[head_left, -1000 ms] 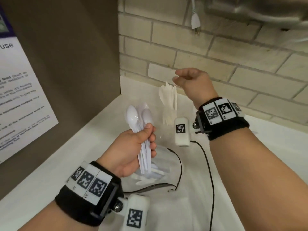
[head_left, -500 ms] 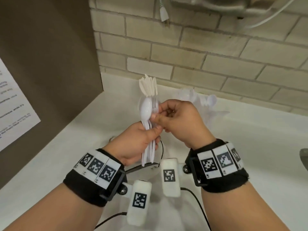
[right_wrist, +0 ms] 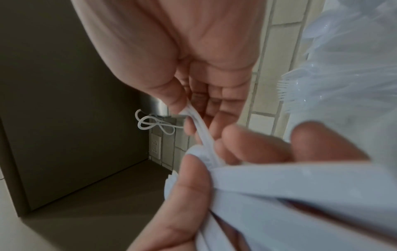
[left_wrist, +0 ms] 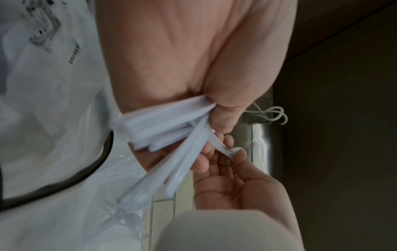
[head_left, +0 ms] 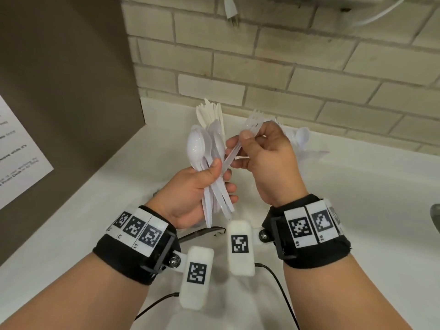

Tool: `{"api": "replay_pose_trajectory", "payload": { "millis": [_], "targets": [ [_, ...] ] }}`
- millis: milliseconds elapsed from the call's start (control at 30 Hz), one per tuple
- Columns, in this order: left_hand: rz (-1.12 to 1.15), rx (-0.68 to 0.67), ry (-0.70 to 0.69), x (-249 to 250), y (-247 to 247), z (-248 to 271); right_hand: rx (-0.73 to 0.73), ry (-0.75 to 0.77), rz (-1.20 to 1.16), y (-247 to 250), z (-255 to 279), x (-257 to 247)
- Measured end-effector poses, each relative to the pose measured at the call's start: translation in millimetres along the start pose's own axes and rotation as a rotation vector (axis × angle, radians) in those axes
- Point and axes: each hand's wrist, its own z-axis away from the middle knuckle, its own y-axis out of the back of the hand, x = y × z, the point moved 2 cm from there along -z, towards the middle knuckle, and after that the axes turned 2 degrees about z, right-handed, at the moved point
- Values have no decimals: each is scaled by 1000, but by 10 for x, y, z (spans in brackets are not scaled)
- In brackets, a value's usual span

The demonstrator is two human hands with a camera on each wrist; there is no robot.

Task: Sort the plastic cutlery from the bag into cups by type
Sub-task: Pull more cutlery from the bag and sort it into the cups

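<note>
While both forearms reach in over the white counter [head_left: 357, 186], 2 black wrist bands with printed marker squares sit nearest, each carrying a white padded block, and black cables [head_left: 283, 279] trail below them across the counter. Just past the bands, the left hand [head_left: 190, 189] has its fingers and thumb curled round a bundle of white plastic cutlery [head_left: 209, 167], held roughly upright: glossy spoon bowls fan out at the top and the flat handles stick out below the palm, hiding part of the counter behind. In the left wrist view those handles splay from the fist [left_wrist: 171, 122]. Close beside it, the right hand [head_left: 269, 163] pinches 1 white fork [head_left: 247, 134] between thumb and fingertips, tines up and tilted, its handle end crossing down into the bundle near the left thumb. Behind the bundle, a cluster of cream-coloured knives [head_left: 210, 110] stands upright; its cup is hidden by the hands. Behind the right hand, a clear bag [head_left: 307, 144] with more white pieces lies against the brick wall [head_left: 285, 67]. At far left a brown panel carries a printed paper sheet [head_left: 16, 151], and a white plug [head_left: 231, 8] hangs high on the wall.
</note>
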Motion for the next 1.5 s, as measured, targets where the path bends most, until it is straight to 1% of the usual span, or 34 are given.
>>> {"api": "replay_pose_trajectory", "payload": {
  "millis": [67,167,233,267,333,400,500,533,600,667,800,867,900,967,1067,1167,1233,1300,1333,1367,1400,1467,1500],
  "targets": [
    [-37,37,-12,13,4,-4,19,36,-68,-10,14,-45],
    [-98,73,-8,9,-19,3,59,75,-92,-14,9,-74],
    [-196,152,-33,-20,-30,-12,92,82,-83,8,-14,-79],
    [-302,213,-62,-37,-14,-27,104,81,-42,27,-24,-83],
    [-612,321,-137,-51,30,-56,92,76,99,58,-34,-93],
    [-883,394,-192,-47,62,-80,69,98,216,63,-13,-110],
    [-1108,513,-247,-16,80,-115,36,170,305,3,23,-114],
    [-1159,534,-265,-8,76,-126,13,189,346,-28,24,-97],
    [-1213,534,-295,1,55,-138,-28,205,456,-85,14,-52],
    [-1223,533,-314,8,39,-137,-34,205,529,-110,-14,-10],
    [-1258,548,-341,-14,21,-125,-38,136,574,-128,-53,56],
    [-1291,532,-354,-47,2,-124,-34,129,609,-173,-41,45],
    [-1293,526,-363,-63,-3,-127,-22,127,642,-198,-35,43],
    [-1299,534,-379,-82,-2,-135,13,107,624,-219,-51,56],
    [-1301,571,-375,-85,29,-146,40,89,399,-226,-63,64],
    [-1321,569,-384,-81,70,-140,81,52,209,-203,-47,35],
    [-1341,537,-395,-71,98,-128,184,102,146,-121,-59,-52],
    [-1296,496,-400,-32,123,-109,302,168,102,18,-100,-166],
    [-1237,479,-382,-7,133,-95,339,200,87,89,-115,-227],
    [-1129,454,-350,11,148,-84,367,223,74,162,-134,-270],
    [-960,406,-310,24,156,-66,380,235,54,222,-150,-296],
    [-580,250,-198,25,142,-16,358,203,26,289,-169,-288],
    [-426,162,-142,23,130,5,332,168,31,286,-168,-266]
  ]
}}
